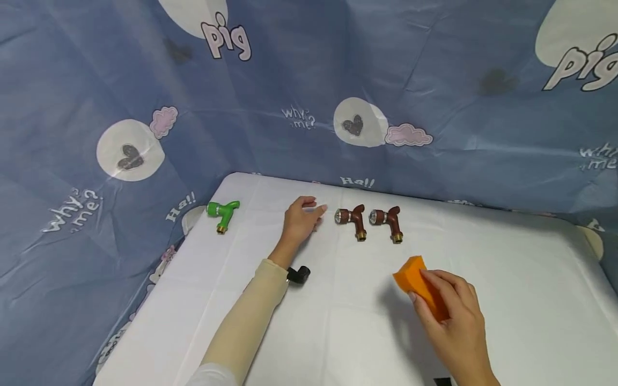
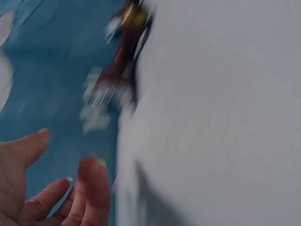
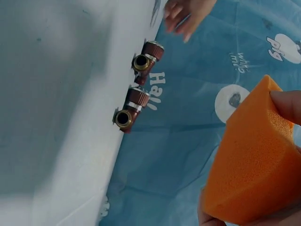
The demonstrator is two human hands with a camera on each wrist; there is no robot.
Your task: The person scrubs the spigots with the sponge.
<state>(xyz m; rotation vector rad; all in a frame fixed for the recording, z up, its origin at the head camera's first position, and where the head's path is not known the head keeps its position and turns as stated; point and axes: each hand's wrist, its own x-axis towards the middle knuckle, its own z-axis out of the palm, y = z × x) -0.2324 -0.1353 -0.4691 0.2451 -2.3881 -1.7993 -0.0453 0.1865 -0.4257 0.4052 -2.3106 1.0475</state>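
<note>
An orange sponge [image 1: 416, 284] is pinched between the thumb and fingers of my right hand [image 1: 458, 316], held above the white table; it fills much of the right wrist view [image 3: 254, 160]. My left hand [image 1: 301, 220] is over the table with relaxed fingers, holding nothing. Just right of it lies a brown faucet [image 1: 354, 219] with a brass threaded end, and a second brown faucet [image 1: 389, 221] lies beside that one. In the left wrist view a brown faucet [image 2: 123, 56] appears blurred, apart from the fingers.
A green faucet [image 1: 223, 213] lies near the table's far left corner. The white table [image 1: 338, 321] runs back to a blue printed cloth [image 1: 289, 69]. A black strap piece [image 1: 300, 275] shows at my left wrist.
</note>
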